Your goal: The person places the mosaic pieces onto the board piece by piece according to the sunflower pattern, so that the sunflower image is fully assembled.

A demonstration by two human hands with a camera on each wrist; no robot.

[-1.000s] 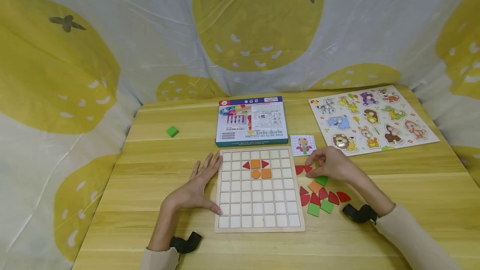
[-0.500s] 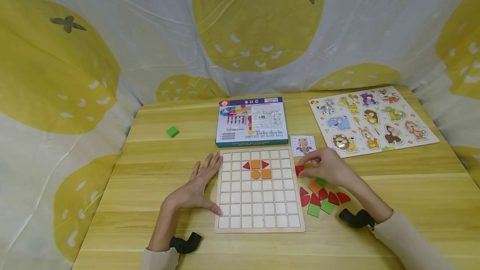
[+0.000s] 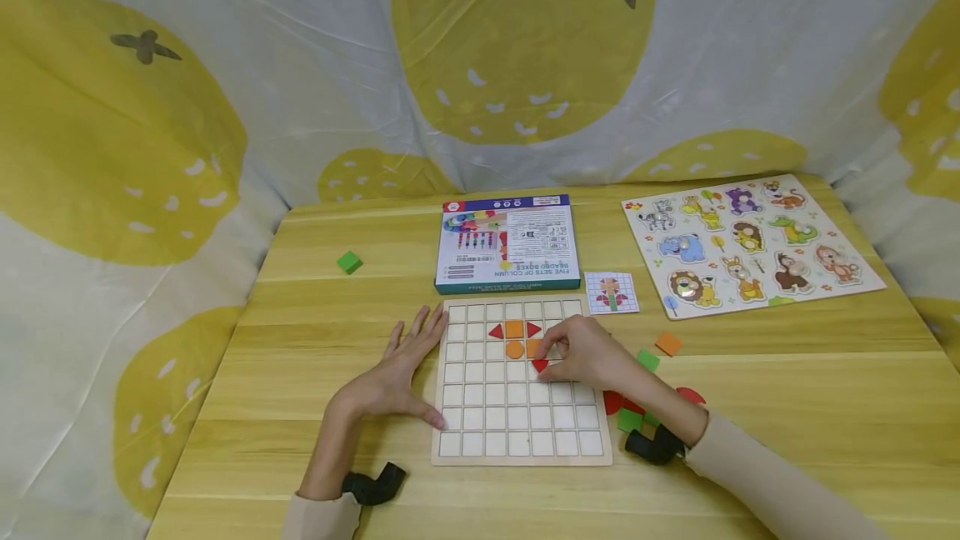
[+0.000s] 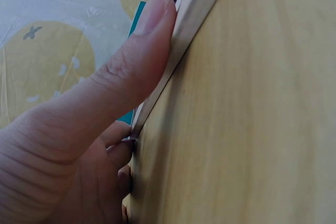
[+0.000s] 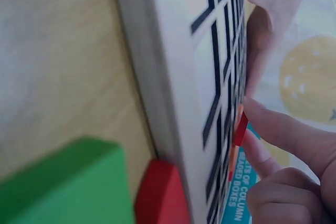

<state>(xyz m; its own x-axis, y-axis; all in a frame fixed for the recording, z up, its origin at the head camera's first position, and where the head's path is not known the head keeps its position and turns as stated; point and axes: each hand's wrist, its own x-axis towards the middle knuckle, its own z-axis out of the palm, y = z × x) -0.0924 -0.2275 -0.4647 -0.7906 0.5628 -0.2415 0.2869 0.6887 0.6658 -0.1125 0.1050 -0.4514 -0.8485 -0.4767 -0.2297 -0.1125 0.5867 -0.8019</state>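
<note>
Right hand (image 3: 592, 357) pinches a small, light, stiff red piece (image 3: 540, 366) by its edges over the grid board (image 3: 517, 448); at nine o'clock, left hand (image 3: 390, 377) rests flat, fingers straight.

"FIVE SETS OF COLUMN BEADED BOXES" printed upside down on blue box (image 3: 507, 244), head view. "BEADED BOXES" and "OF COLUMN" partly read in right wrist view (image 5: 237, 195). Other print too small.
</note>
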